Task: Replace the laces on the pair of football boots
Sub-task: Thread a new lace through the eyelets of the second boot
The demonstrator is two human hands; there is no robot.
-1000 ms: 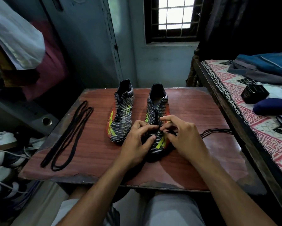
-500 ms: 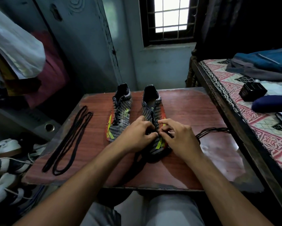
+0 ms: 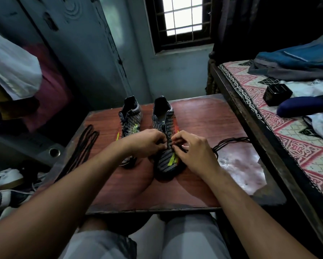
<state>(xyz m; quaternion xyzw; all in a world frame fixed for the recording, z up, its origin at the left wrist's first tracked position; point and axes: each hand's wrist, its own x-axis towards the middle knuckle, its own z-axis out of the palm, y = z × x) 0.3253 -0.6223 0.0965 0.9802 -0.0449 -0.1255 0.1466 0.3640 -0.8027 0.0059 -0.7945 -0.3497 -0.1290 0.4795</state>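
Reddish wood bench [image 3: 203, 124] w/ both boots on it. Right boot [image 3: 166, 143] mid-bench; left hand [image 3: 145, 143] & right hand [image 3: 194, 152] pinch black lace [image 3: 229, 142] at its eyelets. Spare lace [image 3: 82, 144] lies at left edge.

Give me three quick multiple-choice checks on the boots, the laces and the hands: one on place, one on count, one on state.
1. Where does the spare lace bundle lie?
A. on the table's left edge
B. on the bed
C. inside a boot

2. How many football boots stand on the table?
A. one
B. two
C. three

3. What is the right hand doing?
A. resting flat
B. lifting a boot
C. pinching a lace

Key: 1 A, it lies left of the left boot; 2 B, a pair stands side by side; 3 C, its fingers pinch the black lace at the right boot, opposite the left hand.
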